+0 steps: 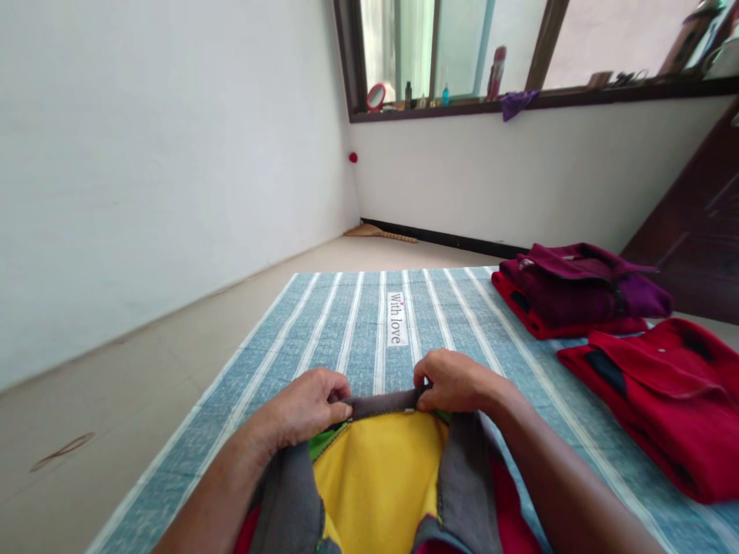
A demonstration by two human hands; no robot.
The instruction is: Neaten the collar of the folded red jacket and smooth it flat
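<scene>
A garment with a grey collar, yellow inside and red and green parts lies in front of me on a blue striped sheet. My left hand is closed on the left end of the grey collar edge. My right hand pinches the same edge at its right end. The two hands hold the collar stretched between them, close to the sheet.
At the right of the sheet lie a folded maroon and red pile and a folded red garment. Bare floor and a white wall are left. A windowsill with bottles runs along the far wall; a dark door stands right.
</scene>
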